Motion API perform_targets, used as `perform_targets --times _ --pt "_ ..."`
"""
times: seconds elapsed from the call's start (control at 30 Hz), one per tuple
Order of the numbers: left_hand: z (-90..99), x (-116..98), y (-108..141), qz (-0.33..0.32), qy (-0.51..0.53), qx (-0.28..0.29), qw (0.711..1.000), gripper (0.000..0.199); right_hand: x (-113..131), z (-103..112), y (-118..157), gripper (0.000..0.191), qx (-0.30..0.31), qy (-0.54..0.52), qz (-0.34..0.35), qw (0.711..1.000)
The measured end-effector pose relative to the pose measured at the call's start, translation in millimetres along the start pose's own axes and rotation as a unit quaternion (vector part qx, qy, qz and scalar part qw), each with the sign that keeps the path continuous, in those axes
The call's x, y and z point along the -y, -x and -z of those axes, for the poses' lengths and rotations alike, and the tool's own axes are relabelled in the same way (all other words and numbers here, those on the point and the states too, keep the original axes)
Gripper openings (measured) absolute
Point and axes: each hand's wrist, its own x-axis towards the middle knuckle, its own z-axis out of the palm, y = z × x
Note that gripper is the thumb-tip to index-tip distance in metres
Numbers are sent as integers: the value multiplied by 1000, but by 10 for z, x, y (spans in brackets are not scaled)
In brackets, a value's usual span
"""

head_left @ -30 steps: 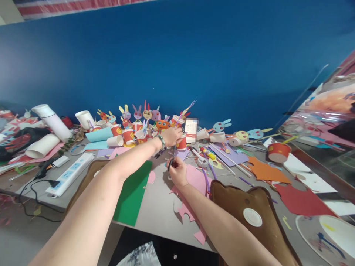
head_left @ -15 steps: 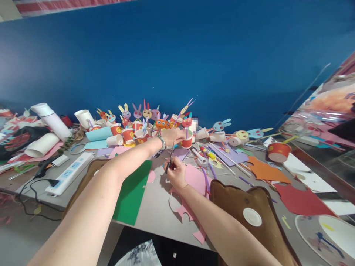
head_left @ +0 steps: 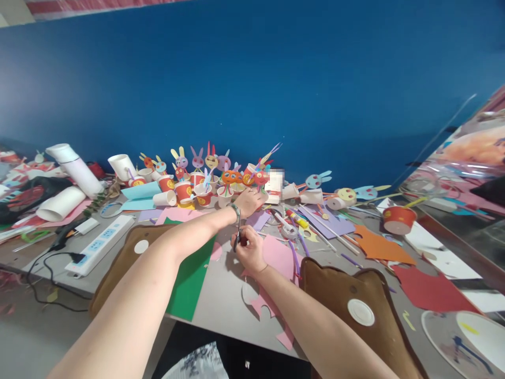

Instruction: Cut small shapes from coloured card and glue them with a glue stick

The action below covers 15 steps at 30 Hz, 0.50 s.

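Note:
My left hand (head_left: 250, 203) reaches forward to the row of paper-cup rabbits, its fingers closed around a cup that they mostly hide. The red paper rabbit face (head_left: 259, 178) of that cup shows just above the fingers. Nearer to me, my right hand (head_left: 250, 247) grips a pair of dark scissors (head_left: 238, 237), blades pointing up and away. To the left of my left hand stands a cup figure with an orange rabbit face (head_left: 231, 177). Pink paper (head_left: 276, 252) with cut-out edges lies beneath and beside my right wrist.
More rabbit cups (head_left: 183, 190) line the blue wall (head_left: 252, 79). Green paper (head_left: 189, 289) lies under my left arm. Brown cushions (head_left: 335, 284) flank the work area. A power strip (head_left: 100, 246) is at left; tape (head_left: 289, 230), a glue stick (head_left: 299, 219) and orange paper (head_left: 381, 243) are at right.
My left hand has moved a little left with the red-faced rabbit cup, and its fingers now cover the cup. My right hand still holds the scissors, blades turned slightly more upright.

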Motion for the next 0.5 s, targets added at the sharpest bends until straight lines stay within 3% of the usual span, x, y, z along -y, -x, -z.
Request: perform_targets --times 0.37,0.5 --pt "28 2 68 50 34 -37 997 30 16 1 -14 23 -14 -2 22 1000" --pt "106 43 252 71 139 -76 985 30 3 4 -9 23 -14 -1 17 1000"
